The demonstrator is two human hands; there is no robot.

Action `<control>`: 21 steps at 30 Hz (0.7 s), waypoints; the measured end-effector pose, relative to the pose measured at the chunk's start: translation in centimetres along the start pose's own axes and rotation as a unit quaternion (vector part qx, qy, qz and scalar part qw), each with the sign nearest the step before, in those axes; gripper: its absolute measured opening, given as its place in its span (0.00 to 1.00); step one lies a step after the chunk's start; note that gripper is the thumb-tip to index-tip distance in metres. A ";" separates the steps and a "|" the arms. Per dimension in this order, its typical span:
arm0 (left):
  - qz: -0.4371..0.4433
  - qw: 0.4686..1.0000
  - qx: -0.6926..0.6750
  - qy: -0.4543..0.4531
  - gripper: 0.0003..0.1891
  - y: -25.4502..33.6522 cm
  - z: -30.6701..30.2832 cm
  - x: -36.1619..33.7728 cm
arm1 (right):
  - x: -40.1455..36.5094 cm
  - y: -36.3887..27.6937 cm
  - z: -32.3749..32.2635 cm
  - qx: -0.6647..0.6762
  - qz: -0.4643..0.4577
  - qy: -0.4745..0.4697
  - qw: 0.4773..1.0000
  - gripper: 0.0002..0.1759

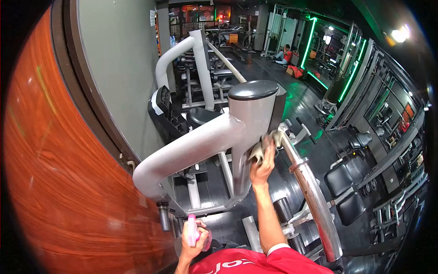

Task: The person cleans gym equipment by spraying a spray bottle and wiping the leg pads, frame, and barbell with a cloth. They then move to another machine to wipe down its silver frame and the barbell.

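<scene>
My right hand (263,167) is reached forward, its fingers pressing a crumpled pale cloth (258,152) against the grey upright post (242,160) of a gym machine. The fingertips are slightly smeared by motion. Down near my body, my left hand (191,242) is wrapped round a spray bottle with a pink trigger head (192,224) and a see-through pinkish body. A thick grey curved tube (191,144) runs from the post toward the lower left. The post is topped by a black oval cap (253,90). A shiny metal bar (315,205) slants down to the right of my right forearm.
A wood-grain panel (59,182) and a grey wall (116,68) rise close on my left. Black padded seats (340,182) stand at the right, beside mirrors. Further back, a person in red (286,55) sits on the floor near green light strips (308,41).
</scene>
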State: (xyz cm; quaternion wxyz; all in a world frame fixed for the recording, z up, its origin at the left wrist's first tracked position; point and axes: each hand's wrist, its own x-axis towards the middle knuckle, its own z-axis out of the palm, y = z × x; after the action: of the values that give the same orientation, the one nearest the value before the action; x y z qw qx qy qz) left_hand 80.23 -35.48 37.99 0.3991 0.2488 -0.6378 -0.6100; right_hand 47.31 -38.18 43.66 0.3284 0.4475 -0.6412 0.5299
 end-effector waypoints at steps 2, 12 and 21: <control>-0.005 1.000 -0.013 0.006 0.19 0.2 0.4 0.1 | -2.7 0.1 -0.5 0.001 0.060 -0.016 0.998 0.30; -0.033 0.999 -0.009 -0.009 0.18 0.4 1.1 -1.1 | -11.1 5.3 -2.5 0.014 0.247 -0.090 0.965 0.28; -0.027 0.999 -0.024 0.012 0.18 0.6 1.1 -0.8 | -0.1 -2.7 -3.8 0.139 0.005 0.068 0.988 0.24</control>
State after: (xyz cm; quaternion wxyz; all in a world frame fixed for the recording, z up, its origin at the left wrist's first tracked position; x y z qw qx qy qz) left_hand 79.89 -34.12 38.50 0.3965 0.2635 -0.6111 -0.6324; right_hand 49.68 -34.52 45.46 0.3025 0.4486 -0.5399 0.6448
